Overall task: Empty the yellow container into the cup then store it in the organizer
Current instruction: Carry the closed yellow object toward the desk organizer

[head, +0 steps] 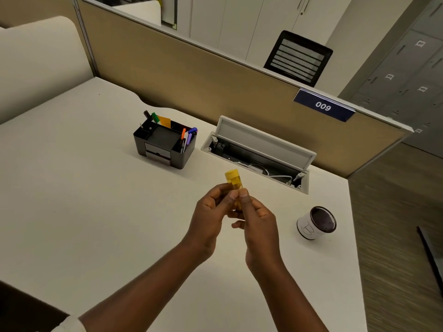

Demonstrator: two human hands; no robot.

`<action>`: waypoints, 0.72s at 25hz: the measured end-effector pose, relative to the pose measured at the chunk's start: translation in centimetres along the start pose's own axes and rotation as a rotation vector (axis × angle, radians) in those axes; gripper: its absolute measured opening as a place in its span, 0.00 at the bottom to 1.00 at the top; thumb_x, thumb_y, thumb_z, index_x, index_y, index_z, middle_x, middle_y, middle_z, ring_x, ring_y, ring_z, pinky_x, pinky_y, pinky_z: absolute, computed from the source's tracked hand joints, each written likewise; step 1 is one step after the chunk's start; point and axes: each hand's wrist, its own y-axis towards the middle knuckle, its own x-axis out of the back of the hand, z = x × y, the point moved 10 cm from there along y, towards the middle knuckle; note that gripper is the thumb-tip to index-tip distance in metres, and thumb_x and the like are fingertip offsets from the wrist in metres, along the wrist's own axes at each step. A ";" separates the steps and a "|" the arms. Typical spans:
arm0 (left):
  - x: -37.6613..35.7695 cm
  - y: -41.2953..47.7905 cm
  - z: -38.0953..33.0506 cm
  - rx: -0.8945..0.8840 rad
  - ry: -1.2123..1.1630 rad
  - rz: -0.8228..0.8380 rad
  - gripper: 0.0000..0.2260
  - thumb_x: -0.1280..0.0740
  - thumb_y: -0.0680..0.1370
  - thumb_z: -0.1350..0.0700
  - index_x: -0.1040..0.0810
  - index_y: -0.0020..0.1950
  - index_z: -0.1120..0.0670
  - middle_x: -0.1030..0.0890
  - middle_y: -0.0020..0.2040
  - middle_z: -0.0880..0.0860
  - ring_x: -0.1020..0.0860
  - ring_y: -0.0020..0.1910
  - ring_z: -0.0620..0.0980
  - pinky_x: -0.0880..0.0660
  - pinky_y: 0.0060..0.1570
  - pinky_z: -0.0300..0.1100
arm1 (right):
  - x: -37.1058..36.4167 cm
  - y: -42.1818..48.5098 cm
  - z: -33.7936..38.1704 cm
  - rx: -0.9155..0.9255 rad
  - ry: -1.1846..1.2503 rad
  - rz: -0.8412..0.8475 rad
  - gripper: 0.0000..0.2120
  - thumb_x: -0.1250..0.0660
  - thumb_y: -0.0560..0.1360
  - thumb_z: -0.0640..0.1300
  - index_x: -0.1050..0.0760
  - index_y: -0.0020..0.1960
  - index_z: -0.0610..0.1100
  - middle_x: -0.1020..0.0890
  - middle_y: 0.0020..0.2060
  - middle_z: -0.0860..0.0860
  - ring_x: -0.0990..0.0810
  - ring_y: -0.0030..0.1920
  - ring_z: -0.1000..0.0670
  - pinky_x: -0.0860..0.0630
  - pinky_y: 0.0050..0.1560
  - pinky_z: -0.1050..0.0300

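A small yellow container [233, 180] with a yellow cap sticks up from between my two hands above the middle of the white desk [96, 200]. My left hand [211, 216] and my right hand [256, 219] both pinch its lower part, thumbs meeting in front; the bottom of it is hidden by my fingers. The cup [316, 222], white outside with a dark inside and a dark rim, stands upright to the right of my hands. A black desk organizer [165, 143] holding pens and markers stands further back on the left.
An open cable hatch [259, 154] with its lid raised and white cables inside is sunk into the desk behind my hands. A tan partition [191, 75] with a "009" sign runs along the back. The desk's right edge drops to the floor past the cup.
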 end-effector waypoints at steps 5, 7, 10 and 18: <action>5.8 3.9 -0.4 -0.181 0.337 -0.134 0.13 0.32 0.79 0.53 0.22 0.63 0.51 0.17 0.57 0.49 0.19 0.57 0.47 0.24 0.54 0.36 | -2.9 1.7 -3.7 0.043 -0.155 -0.042 0.21 0.43 0.76 0.65 0.24 0.62 0.57 0.18 0.58 0.62 0.19 0.58 0.57 0.21 0.57 0.61; 9.1 5.7 -0.2 -0.274 0.538 -0.205 0.14 0.31 0.79 0.55 0.22 0.64 0.56 0.17 0.57 0.52 0.20 0.54 0.48 0.25 0.49 0.33 | -4.4 1.7 -5.5 0.143 -0.301 -0.031 0.23 0.41 0.79 0.61 0.31 0.71 0.55 0.24 0.65 0.62 0.25 0.66 0.57 0.27 0.64 0.62; 14.3 9.2 0.6 -0.329 0.830 -0.255 0.14 0.29 0.77 0.58 0.21 0.62 0.59 0.18 0.56 0.56 0.21 0.53 0.54 0.23 0.50 0.43 | -8.0 1.7 -9.4 0.262 -0.586 0.112 0.29 0.40 0.80 0.60 0.40 0.78 0.52 0.35 0.76 0.57 0.38 0.76 0.57 0.39 0.74 0.56; 22.6 20.3 -2.5 -0.395 1.485 -0.323 0.11 0.31 0.76 0.60 0.19 0.58 0.55 0.20 0.51 0.59 0.23 0.48 0.61 0.30 0.42 0.49 | -13.4 2.6 -20.6 0.178 -1.146 0.511 0.38 0.47 0.81 0.63 0.63 0.81 0.50 0.68 0.78 0.50 0.61 0.81 0.48 0.60 0.78 0.49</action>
